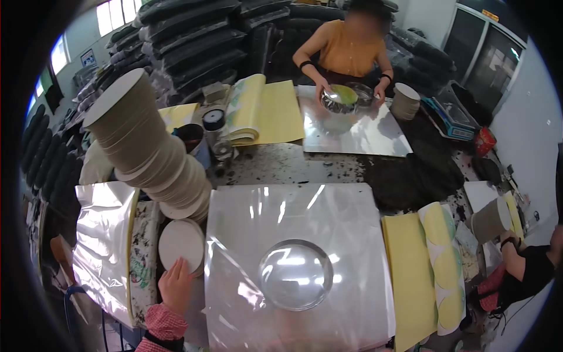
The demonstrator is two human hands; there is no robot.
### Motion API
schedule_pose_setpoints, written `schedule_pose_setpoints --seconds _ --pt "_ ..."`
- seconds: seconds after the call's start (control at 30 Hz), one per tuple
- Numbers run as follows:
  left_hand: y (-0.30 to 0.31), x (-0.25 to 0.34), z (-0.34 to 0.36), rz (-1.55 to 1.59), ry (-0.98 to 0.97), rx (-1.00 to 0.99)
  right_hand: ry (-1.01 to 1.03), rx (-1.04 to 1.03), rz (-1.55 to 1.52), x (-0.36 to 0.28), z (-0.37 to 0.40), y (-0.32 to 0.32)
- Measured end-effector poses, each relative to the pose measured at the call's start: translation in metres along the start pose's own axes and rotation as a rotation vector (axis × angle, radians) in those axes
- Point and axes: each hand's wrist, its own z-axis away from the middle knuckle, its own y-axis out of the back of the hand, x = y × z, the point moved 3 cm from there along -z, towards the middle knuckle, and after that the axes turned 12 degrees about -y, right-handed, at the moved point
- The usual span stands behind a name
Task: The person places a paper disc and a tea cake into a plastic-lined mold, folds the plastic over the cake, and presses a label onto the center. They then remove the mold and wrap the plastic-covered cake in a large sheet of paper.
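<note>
Worktop [293, 167] is dark, speckled and crowded. Factory-type room: windows [111, 14] far left, black bagged bundles [193, 41] piled along the far wall.

Near centre there is 1 big silver sheet [328, 211], laid flat, with a clear dome [296, 274] in its middle. Right of it is a yellow sheet [410, 276], then a sticker sheet [443, 264] with round yellow patches. Near left, a 2nd foil sheet [105, 246] hangs over the worktop edge.

A tall stack of discs [146, 146] leans over at left, its top toward the far left. A jar [214, 126] with a black lid stands just right of it.

Far side: a person in an orange top has both hands on a shiny bowl [343, 97], over another silver sheet [358, 132]. Folded yellow paper [264, 111] lies left of that, and a small disc pile [404, 100] sits right. At the right edge, another person's hand [509, 239] is by a grey roll [489, 220].

Left hand [176, 287], in a red checked sleeve, comes in from the near edge. Its grip is released: fingers spread flat, tips touching the near rim of the white disc [182, 240]. Nothing is clasped.

The white disc lies flat on top of a short pile, just left of the big silver sheet and right below the leaning stack, directly beyond the fingertips. The right hand is out of frame.
</note>
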Motion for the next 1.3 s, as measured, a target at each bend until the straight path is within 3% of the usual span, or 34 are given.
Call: schedule_pose_setpoints --seconds 0.03,0.07,0.1,0.13,0.17,0.2,0.27,0.3,0.37,0.43,0.47,0.53,0.6,0.63,0.67,0.73,0.8,0.87,1.0,1.03,1.07,1.13,1.2,1.23,1.27,1.3 --pt "0.006 -0.002 -0.002 0.032 -0.007 -0.016 0.078 0.546 -0.001 0.007 -0.028 0.041" --pt "0.015 -0.001 -0.008 0.06 -0.011 -0.038 0.014 0.392 -0.033 0.048 -0.027 0.06" --pt "0.025 0.003 -0.017 0.072 -0.018 -0.039 -0.468 0.289 0.228 0.071 -0.058 0.098" --pt "0.034 0.004 -0.026 0.147 0.056 -0.101 -0.319 0.687 0.196 0.121 -0.079 0.119" --pt "0.045 0.006 -0.034 0.215 0.134 -0.162 -0.475 0.784 0.289 0.155 -0.111 0.151" --pt "0.061 0.017 -0.045 0.205 0.142 -0.159 -0.595 0.813 0.322 0.211 -0.132 0.166" --pt "0.104 0.067 -0.074 0.289 -0.075 0.174 -0.77 0.821 0.639 0.269 -0.166 0.193" --pt "0.112 0.092 -0.085 0.42 -0.301 0.42 -0.805 0.728 0.64 0.282 -0.177 0.201" --pt "0.098 0.146 -0.091 0.471 -0.446 0.324 -0.845 0.581 0.555 0.314 -0.187 0.195" --pt "0.069 0.176 -0.096 0.466 -0.607 0.216 -0.812 0.635 0.494 0.329 -0.186 0.191" --pt "0.062 0.18 -0.095 0.46 -0.6 0.225 -0.802 0.682 0.442 0.329 -0.184 0.197" --pt "0.047 0.186 -0.096 0.69 -0.532 0.028 -0.748 0.785 0.43 0.314 -0.171 0.21" --pt "0.052 0.188 -0.116 0.745 -0.531 -0.078 -0.512 1.076 0.096 0.268 -0.158 0.229" --pt "0.058 0.196 -0.137 0.572 -0.605 -0.135 -0.417 1.138 0.103 0.248 -0.157 0.233" --pt "0.06 0.204 -0.148 0.394 -0.679 -0.191 -0.42 1.137 0.097 0.232 -0.158 0.229" --pt "0.018 0.215 -0.148 0.418 -0.695 -0.247 -0.387 1.198 -0.38 0.209 -0.16 0.218" --pt "-0.011 0.223 -0.151 0.455 -0.709 -0.301 -0.251 1.233 -0.593 0.186 -0.163 0.207" --pt "-0.026 0.223 -0.14 0.435 -0.632 -0.441 -0.25 1.064 -0.875 0.163 -0.155 0.201" --pt "-0.048 0.223 -0.14 0.468 -0.608 -0.533 -0.244 1.024 -0.726 0.111 -0.149 0.198" --pt "-0.035 0.223 -0.152 0.4 -0.582 -0.66 -0.141 1.013 -0.539 0.089 -0.149 0.197" --pt "-0.03 0.211 -0.158 0.391 -0.582 -0.653 -0.04 1.0 -0.356 0.071 -0.152 0.192" --pt "-0.021 0.176 -0.163 1.63 0.006 -0.545 0.207 0.937 0.112 0.044 -0.159 0.167" --pt "0.009 0.159 -0.146 2.342 0.477 -0.028 0.302 0.686 0.361 0.032 -0.169 0.122" --pt "0.02 0.15 -0.147 2.351 0.438 0.321 0.262 0.522 0.304 0.03 -0.181 0.096" --pt "0.017 0.15 -0.141 2.358 0.435 0.301 0.224 0.355 0.243 0.026 -0.191 0.077" --pt "0.014 0.148 -0.131 1.724 0.269 0.176 0.203 0.363 0.281 0.014 -0.193 0.082"
